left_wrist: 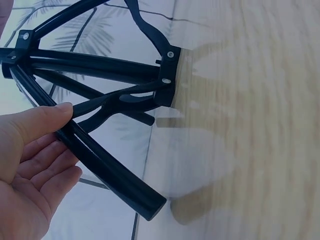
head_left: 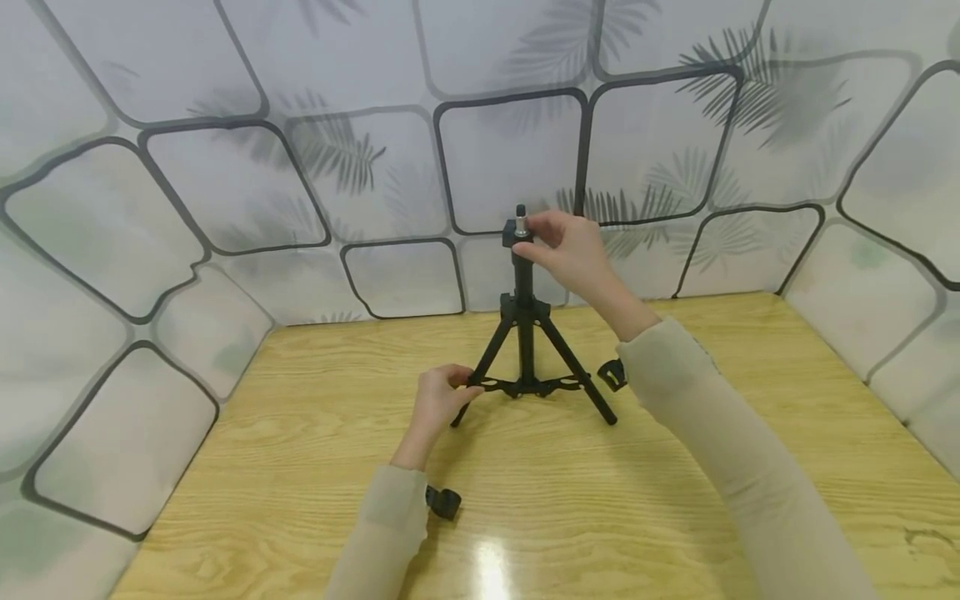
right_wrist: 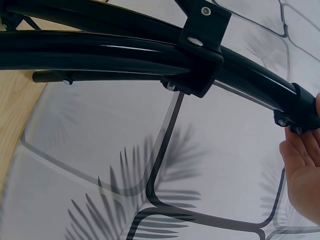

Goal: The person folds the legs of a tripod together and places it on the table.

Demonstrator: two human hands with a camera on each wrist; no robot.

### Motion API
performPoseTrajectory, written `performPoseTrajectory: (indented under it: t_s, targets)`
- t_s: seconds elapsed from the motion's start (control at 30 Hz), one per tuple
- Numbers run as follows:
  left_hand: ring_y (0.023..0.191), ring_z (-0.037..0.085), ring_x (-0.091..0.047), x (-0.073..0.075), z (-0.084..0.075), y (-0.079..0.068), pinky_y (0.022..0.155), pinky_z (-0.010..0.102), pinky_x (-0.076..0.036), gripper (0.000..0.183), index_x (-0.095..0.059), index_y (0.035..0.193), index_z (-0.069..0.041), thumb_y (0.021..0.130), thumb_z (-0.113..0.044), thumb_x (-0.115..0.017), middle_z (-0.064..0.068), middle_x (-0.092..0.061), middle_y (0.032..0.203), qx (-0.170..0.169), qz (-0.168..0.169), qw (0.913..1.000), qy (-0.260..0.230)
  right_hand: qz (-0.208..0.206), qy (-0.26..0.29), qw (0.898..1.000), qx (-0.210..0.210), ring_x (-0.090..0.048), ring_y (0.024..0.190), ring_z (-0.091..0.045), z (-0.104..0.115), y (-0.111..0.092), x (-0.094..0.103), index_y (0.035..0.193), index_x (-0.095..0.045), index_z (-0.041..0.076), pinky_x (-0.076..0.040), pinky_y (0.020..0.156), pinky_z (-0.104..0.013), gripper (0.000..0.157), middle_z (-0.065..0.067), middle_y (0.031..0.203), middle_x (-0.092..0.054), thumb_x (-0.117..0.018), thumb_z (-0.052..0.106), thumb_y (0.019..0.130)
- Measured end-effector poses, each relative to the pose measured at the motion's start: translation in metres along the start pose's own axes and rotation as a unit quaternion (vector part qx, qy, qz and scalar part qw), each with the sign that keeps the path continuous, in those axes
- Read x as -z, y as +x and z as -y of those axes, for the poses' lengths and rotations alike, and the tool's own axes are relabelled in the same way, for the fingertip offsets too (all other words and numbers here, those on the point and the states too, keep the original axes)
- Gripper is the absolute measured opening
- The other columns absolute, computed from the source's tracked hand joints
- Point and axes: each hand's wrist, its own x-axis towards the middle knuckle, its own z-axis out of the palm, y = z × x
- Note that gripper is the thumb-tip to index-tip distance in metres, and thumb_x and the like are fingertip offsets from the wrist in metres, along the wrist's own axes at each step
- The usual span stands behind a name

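Spreading across the lower part of the head view, a yellow wood-grained tabletop (head_left: 262, 508) shows wavy darker figuring and a bright patch of reflected light (head_left: 492, 567) near the front edge. Behind it and along both sides rises a pale grey-white fabric backdrop (head_left: 510, 158), printed with rounded black and grey outlines and dark feathery palm leaves (head_left: 352, 154). Toward the back of the tabletop, near the fabric, a black metal tripod stand (head_left: 527, 346) is upright with its legs splayed and its braces spread low around the centre tube; whether every foot touches the wood, I cannot tell. The left hand (head_left: 438, 400) pinches one round black leg (left_wrist: 115, 170) where a brace joins it, thumb on one side and fingers behind. The right hand (head_left: 573, 250) pinches the top of the tube at a black collar (right_wrist: 302, 107), thumb and fingers just beside a short silver stud with a black tip (head_left: 521, 223). Cream long sleeves (head_left: 712, 425) cover both forearms, and a small black curved piece (head_left: 446, 503) sits beside the left cuff.
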Motion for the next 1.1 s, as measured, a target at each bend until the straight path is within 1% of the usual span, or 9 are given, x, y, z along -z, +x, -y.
performPoseTrajectory:
  t_s: [0.27,0.4,0.53,0.7,0.8,0.9,0.97,1.1]
  targets:
    - [0.08,0.023,-0.062,-0.004,-0.003,0.004,0.074,0.032,-0.05,0.025,-0.066,0.092,0.001,0.071,-0.01,-0.074,0.011,-0.066,0.085,-0.007,-0.023,0.9995,-0.019,-0.004,-0.008,1.0,-0.001,-0.052,0.107,-0.019,0.002,-0.003,0.0,0.114,-0.056,0.005,-0.042,0.087,-0.028,0.045,-0.007,0.114,-0.056,-0.067,0.03,0.079]
    - [0.081,0.022,-0.062,-0.009,-0.005,0.005,0.075,0.032,-0.049,0.025,-0.066,0.091,0.002,0.071,-0.009,-0.074,0.011,-0.066,0.085,-0.009,-0.034,0.9984,-0.046,-0.009,-0.01,1.0,0.004,-0.052,0.106,-0.018,0.001,-0.005,0.0,0.114,-0.056,0.005,-0.043,0.086,-0.027,0.044,-0.007,0.113,-0.057,-0.067,0.029,0.079]
    - [0.082,0.022,-0.062,-0.012,-0.007,0.006,0.076,0.033,-0.049,0.024,-0.067,0.091,0.002,0.071,-0.009,-0.074,0.011,-0.066,0.086,-0.01,-0.046,0.9964,-0.07,-0.014,-0.009,1.0,0.017,-0.053,0.106,-0.019,-0.001,-0.004,0.0,0.113,-0.057,0.004,-0.043,0.086,-0.027,0.044,-0.008,0.113,-0.057,-0.067,0.029,0.079]
    - [0.082,0.022,-0.062,-0.015,-0.011,0.01,0.072,0.035,-0.05,0.022,-0.067,0.089,0.001,0.071,-0.01,-0.074,0.01,-0.066,0.086,-0.008,-0.057,0.9947,-0.086,-0.019,-0.012,0.999,0.026,-0.053,0.105,-0.019,-0.001,-0.003,0.001,0.113,-0.057,0.004,-0.043,0.086,-0.027,0.043,-0.008,0.111,-0.058,-0.067,0.028,0.079]
    - [0.082,0.022,-0.062,-0.018,-0.014,0.012,0.073,0.035,-0.05,0.021,-0.067,0.088,0.0,0.071,-0.01,-0.074,0.01,-0.066,0.085,0.002,-0.062,0.9928,-0.103,-0.02,-0.02,0.999,0.03,-0.054,0.105,-0.02,-0.001,-0.002,0.001,0.112,-0.057,0.004,-0.044,0.086,-0.028,0.043,-0.008,0.111,-0.058,-0.067,0.029,0.079]
    - [0.085,0.022,-0.061,-0.023,-0.016,0.014,0.076,0.035,-0.048,0.021,-0.067,0.089,-0.001,0.071,-0.011,-0.074,0.009,-0.066,0.086,0.02,-0.063,0.9905,-0.12,-0.015,-0.025,0.999,0.027,-0.053,0.105,-0.02,-0.001,-0.003,0.001,0.113,-0.057,0.005,-0.043,0.086,-0.028,0.043,-0.007,0.111,-0.058,-0.067,0.03,0.079]
    - [0.086,0.022,-0.06,-0.025,-0.019,0.014,0.077,0.035,-0.048,0.021,-0.067,0.089,-0.001,0.072,-0.01,-0.074,0.008,-0.066,0.087,0.03,-0.063,0.9892,-0.129,-0.011,-0.026,0.999,0.025,-0.053,0.105,-0.019,-0.001,-0.004,0.0,0.113,-0.057,0.006,-0.043,0.086,-0.028,0.043,-0.006,0.112,-0.058,-0.067,0.03,0.079]
    - [0.086,0.022,-0.06,-0.03,-0.021,0.016,0.075,0.034,-0.049,0.02,-0.067,0.089,-0.002,0.072,-0.01,-0.073,0.008,-0.066,0.087,0.039,-0.065,0.9879,-0.136,-0.008,-0.027,0.999,0.024,-0.053,0.105,-0.017,-0.001,-0.006,0.0,0.113,-0.056,0.006,-0.043,0.086,-0.027,0.043,-0.006,0.112,-0.057,-0.066,0.031,0.079]
